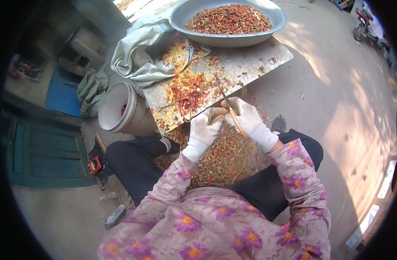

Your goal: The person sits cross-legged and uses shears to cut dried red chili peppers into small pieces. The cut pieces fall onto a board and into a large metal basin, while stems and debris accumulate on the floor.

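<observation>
My right hand [249, 118], in a white knit glove, grips a pair of scissors with a tan-orange handle [238, 124]. Their dark blades [222, 91] point away from me, over the near edge of a board. My left hand [205, 125], gloved alike, has its fingers bent and meets the right fingertips. Whether something small is pinched there is hidden. On the board [250, 70] lie red dried chili pieces [189, 100] and yellow seeds [177, 58]. Below my hands, stems and chili scraps [224, 159] cover the ground between my legs.
A large metal basin [224, 39] heaped with cut chilies [231, 19] stands on the board's far end. Beside it slumps a pale woven sack [136, 48]. Left of the board is a tilted white bucket [115, 109] with some red bits inside. A bottle [115, 214] lies at lower left.
</observation>
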Available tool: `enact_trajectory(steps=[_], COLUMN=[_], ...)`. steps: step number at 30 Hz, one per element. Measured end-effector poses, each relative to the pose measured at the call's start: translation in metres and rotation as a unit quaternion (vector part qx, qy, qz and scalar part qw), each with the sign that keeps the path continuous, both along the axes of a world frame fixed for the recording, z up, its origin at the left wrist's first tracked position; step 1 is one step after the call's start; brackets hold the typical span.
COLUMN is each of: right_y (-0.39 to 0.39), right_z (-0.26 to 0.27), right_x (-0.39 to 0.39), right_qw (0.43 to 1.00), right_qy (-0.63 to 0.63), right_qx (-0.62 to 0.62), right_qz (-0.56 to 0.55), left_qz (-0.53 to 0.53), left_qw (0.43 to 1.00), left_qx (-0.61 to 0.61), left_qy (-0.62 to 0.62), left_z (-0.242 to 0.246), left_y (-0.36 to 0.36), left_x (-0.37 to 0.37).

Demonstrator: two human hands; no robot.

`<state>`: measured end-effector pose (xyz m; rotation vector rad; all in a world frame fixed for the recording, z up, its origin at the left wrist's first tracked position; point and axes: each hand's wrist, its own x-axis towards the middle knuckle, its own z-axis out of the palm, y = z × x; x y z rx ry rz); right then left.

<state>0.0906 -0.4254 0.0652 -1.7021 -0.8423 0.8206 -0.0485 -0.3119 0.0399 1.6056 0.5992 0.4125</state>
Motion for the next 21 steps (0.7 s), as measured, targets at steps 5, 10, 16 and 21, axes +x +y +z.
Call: enact_trajectory(steps=[5, 10, 16, 21], right_y=[-0.006, -0.014, -0.035, -0.060], right_z=[0.021, 0.039, 0.042, 0.054], right_x=[-0.020, -0.003, 0.028, 0.064], right_qw=[0.976, 0.985, 0.994, 0.940], right_qy=[0.178, 0.155, -0.051, 0.152], right_qx=[0.091, -0.022, 0.065, 0.258], right_qz=[0.082, 0.067, -0.077, -0.165], left_qz=[0.172, 0.203, 0.410, 0.322], left_qw=[0.972, 0.966, 0.756, 0.635], left_qx=[-0.146, -0.117, 0.508, 0.609], left_qy=[0.061, -0.106, 0.044, 0.349], left_z=[-0.027, -0.024, 0.047, 0.085], left_y=[0.042, 0.110, 0.272, 0.289], left_x=[0.013, -0.050, -0.156, -0.178])
